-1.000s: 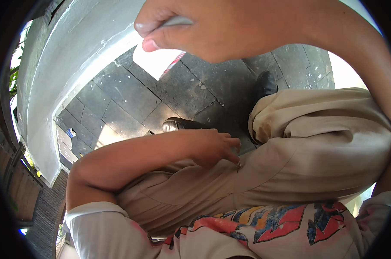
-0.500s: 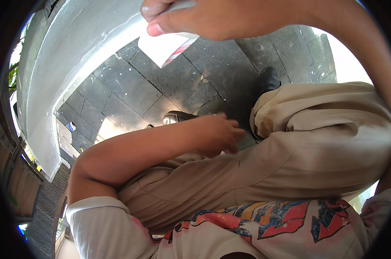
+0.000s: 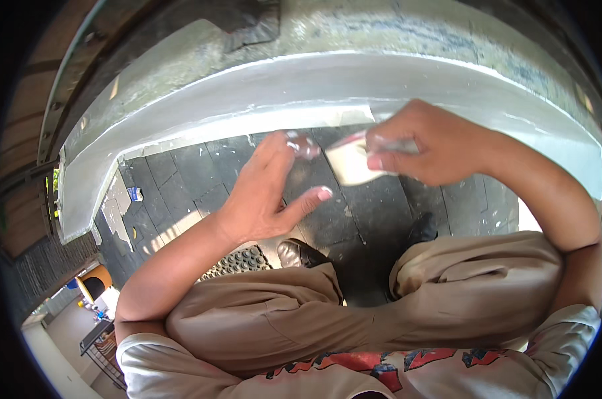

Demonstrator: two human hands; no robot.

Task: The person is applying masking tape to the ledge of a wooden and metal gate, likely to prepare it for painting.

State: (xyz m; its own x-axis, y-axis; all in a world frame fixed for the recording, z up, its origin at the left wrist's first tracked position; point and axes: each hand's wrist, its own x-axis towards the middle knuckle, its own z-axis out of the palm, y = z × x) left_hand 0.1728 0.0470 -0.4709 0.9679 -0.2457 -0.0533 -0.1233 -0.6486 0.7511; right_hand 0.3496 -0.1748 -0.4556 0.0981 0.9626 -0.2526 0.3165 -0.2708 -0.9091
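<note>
My right hand is closed on a cream-white roll of tape, with the thumb against its side. A reddish edge shows along the top of the roll, blurred by motion. My left hand is raised to the left of the roll, apart from it. Its thumb stretches toward the roll and away from the fingers, whose tips are blurred; nothing shows in that hand. Both hands hover over dark floor tiles, in front of a low grey-white wall.
A pale strip runs along the wall's foot. My bent knees in tan trousers are below the hands, with a dark shoe beside a studded grey mat. A small blue-white wrapper lies on the floor at left.
My view has swung toward the wall. My left hand has risen from near my lap to beside the roll. The roll, in my right hand, now appears lower and further right.
</note>
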